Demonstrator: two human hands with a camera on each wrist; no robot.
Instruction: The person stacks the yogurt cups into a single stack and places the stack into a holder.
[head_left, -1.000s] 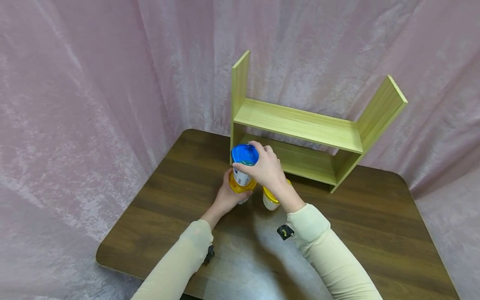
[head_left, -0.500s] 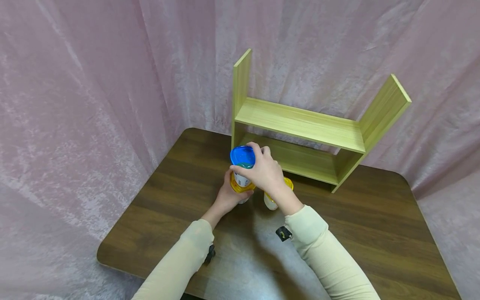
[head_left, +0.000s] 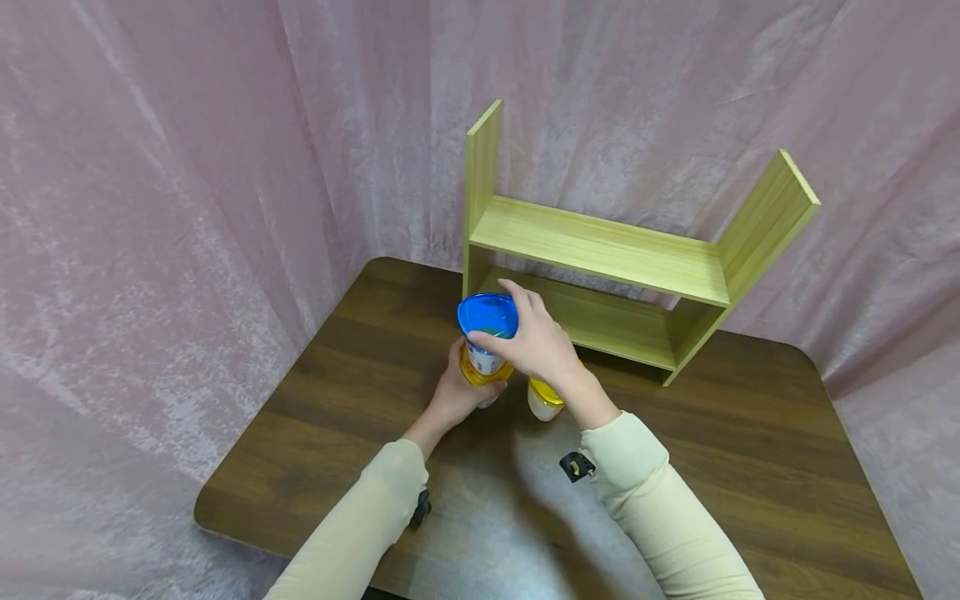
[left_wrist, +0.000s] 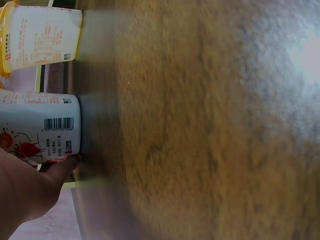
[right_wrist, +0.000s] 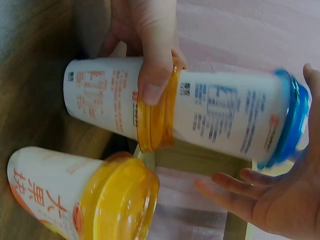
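Note:
Two plastic-lidded cups stand stacked. The lower cup (left_wrist: pixel 45 127), white with a fruit print and barcode, has an orange-yellow lid (right_wrist: pixel 159 127) and stands on the table. My left hand (head_left: pixel 452 397) grips it, thumb (right_wrist: pixel 154 82) at the lid's edge. On top sits an upright white cup (right_wrist: pixel 222 117) with blue print and a blue lid (head_left: pixel 483 310). My right hand (head_left: pixel 542 343) holds it by this lid, thumb and index finger spread around the rim, the other fingers extended below. A third cup (right_wrist: pixel 50 187), yellow-lidded, stands to the right of the stack, partly behind my right forearm.
A light wooden two-tier shelf (head_left: pixel 600 243) stands behind the cups, its left side panel close beyond the stack. The brown wooden table (head_left: pixel 330 400) has rounded corners. Pink curtains (head_left: pixel 187 208) hang behind and to the left.
My right hand and the blue-lidded cup shift slightly, leaving more of the blue lid showing. The left hand and lower cup stay in place.

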